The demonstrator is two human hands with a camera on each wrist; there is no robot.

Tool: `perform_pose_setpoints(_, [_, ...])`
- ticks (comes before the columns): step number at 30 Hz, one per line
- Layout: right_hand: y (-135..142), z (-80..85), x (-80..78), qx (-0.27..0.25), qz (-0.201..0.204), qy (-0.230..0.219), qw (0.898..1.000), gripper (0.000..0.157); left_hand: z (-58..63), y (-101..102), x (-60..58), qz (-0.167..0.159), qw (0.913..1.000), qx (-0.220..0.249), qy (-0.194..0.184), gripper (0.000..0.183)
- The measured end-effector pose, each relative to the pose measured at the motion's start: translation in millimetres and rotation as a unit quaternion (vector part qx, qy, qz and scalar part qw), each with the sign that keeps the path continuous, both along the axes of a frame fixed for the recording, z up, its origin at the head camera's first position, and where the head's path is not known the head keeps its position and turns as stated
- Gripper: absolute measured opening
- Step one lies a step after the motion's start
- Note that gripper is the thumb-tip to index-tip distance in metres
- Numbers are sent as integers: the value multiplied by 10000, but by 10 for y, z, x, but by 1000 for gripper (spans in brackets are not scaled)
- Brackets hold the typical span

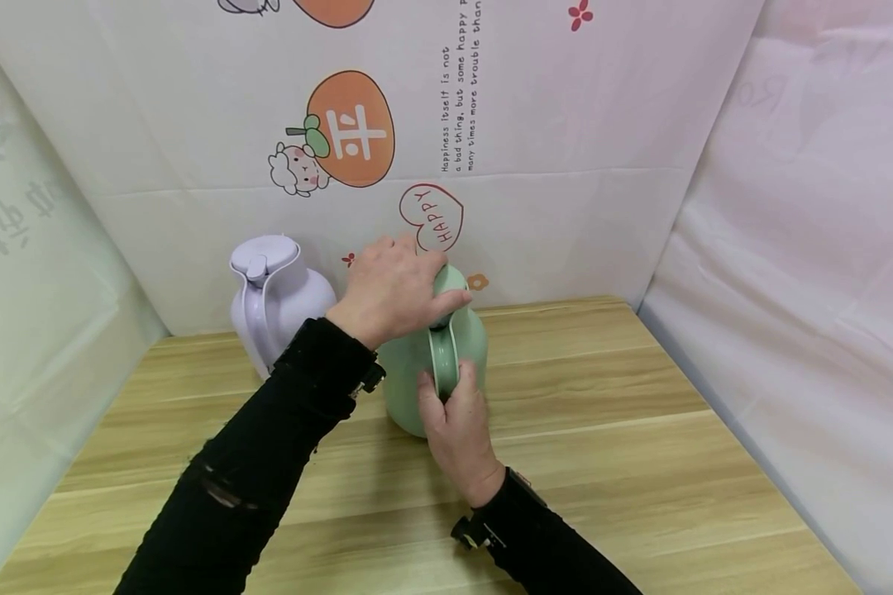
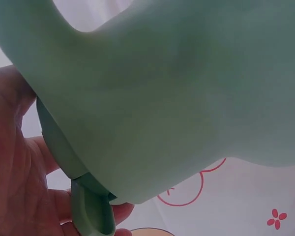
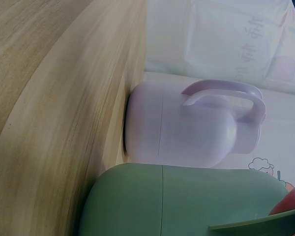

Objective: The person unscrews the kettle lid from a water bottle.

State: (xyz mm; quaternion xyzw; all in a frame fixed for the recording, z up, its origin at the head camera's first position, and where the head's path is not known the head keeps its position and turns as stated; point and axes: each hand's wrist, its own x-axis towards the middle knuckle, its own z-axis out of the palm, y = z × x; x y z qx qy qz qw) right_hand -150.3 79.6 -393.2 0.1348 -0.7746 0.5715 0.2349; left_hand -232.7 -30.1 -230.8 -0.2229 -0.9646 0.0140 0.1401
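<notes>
A green thermos jug (image 1: 409,388) stands on the wooden table with its handle (image 1: 445,359) turned towards me. My left hand (image 1: 398,285) lies over its lid (image 1: 450,281), thumb on the near side and fingers at the far side. In the left wrist view, these fingers (image 2: 59,201) bend behind the lid, beside a small green spout flap (image 2: 93,206) that sticks out past the rim. My right hand (image 1: 461,430) grips the lower handle between thumb and fingers. Only some fingertips (image 3: 287,202) show in the right wrist view, by the handle.
Left of the green jug stands a lilac thermos jug (image 1: 290,297), close to my left forearm. A printed white cloth (image 1: 565,223) hangs right behind both, and white sheets (image 1: 811,248) close the sides. The wooden table (image 1: 603,463) stretches to the right and front.
</notes>
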Motion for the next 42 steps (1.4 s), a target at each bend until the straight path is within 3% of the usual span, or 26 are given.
perform_pose_setpoints(14, [0, -23, -9, 54, -19, 96, 9999, 22, -3, 57, 30, 388, 9992, 23, 106, 68])
perform_pose_setpoints(22, [1, -26, -9, 61, -26, 175, 9998, 23, -34, 37, 51, 382, 9988, 39, 292, 70])
perform_pose_setpoints(29, [2, -21, -4, 96, -13, 211, 9997, 24, -33, -8, 61, 357, 9991, 57, 218, 75])
perform_pose_setpoints(33, [5, -17, -4, 109, -24, 172, 9998, 24, -14, -56, 40, -18, 9997, 241, 93, 69])
perform_pose_setpoints(38, [7, -19, -7, 75, -46, 129, 9999, 22, 42, -141, -6, -908, 9916, 677, -627, 61])
perform_pose_setpoints(42, [5, -24, -17, 51, -53, 160, 9998, 22, 90, -193, -22, -1176, 9849, 707, -1053, 60])
